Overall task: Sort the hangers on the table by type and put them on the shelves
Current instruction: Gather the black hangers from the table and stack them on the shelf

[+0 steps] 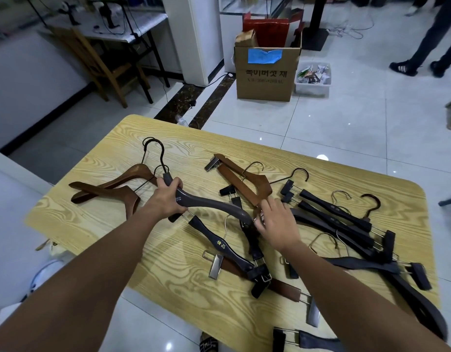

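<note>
Currently, your left hand [166, 199] grips the dark grey curved plastic coat hanger [214, 203] just below its black hook [155, 148], with the fingers wrapped round the neck. The hanger's long axis runs from that grip rightward and nearer. It ends at your right hand [279, 224], which is touching or just beside the right tip. Your right-hand fingers are spread and bent down; whether they pinch the tip or a clip beneath cannot be told. The hanger crosses over the heap of black clip hangers [333, 217] on the pale wood-grain bench [97, 224]. Two brown wooden coat hangers [110, 190] lie at the left. The grey hanger's left arm is hidden by your hand. No shelves are in view.
</note>
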